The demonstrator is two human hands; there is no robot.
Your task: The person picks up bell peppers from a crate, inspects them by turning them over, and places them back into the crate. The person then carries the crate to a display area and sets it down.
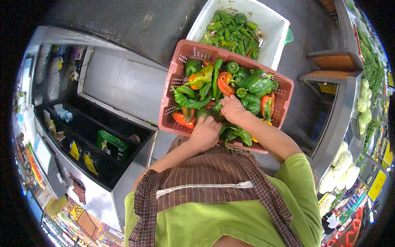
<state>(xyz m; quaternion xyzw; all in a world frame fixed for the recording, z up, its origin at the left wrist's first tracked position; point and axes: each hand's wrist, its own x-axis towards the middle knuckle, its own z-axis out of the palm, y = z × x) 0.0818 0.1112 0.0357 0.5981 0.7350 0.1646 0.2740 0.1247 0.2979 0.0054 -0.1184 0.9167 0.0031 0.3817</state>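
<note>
A reddish-brown plastic basket full of green, red and orange peppers lies before me. My left hand reaches in over its near side, with its fingertips at a blurred dark green pepper. Farther right, my right hand has its fingers down among the peppers in the middle. Its fingertips are partly hidden, so its hold is unclear. Around it lie an orange-red pepper, a large green bell pepper and a long curved green pepper.
Behind the basket stands a white foam box with many green peppers and scraps in it. At left is a dark counter recess with a green plastic basket and tape rolls. Vegetable shelves with pale cabbages line the right side.
</note>
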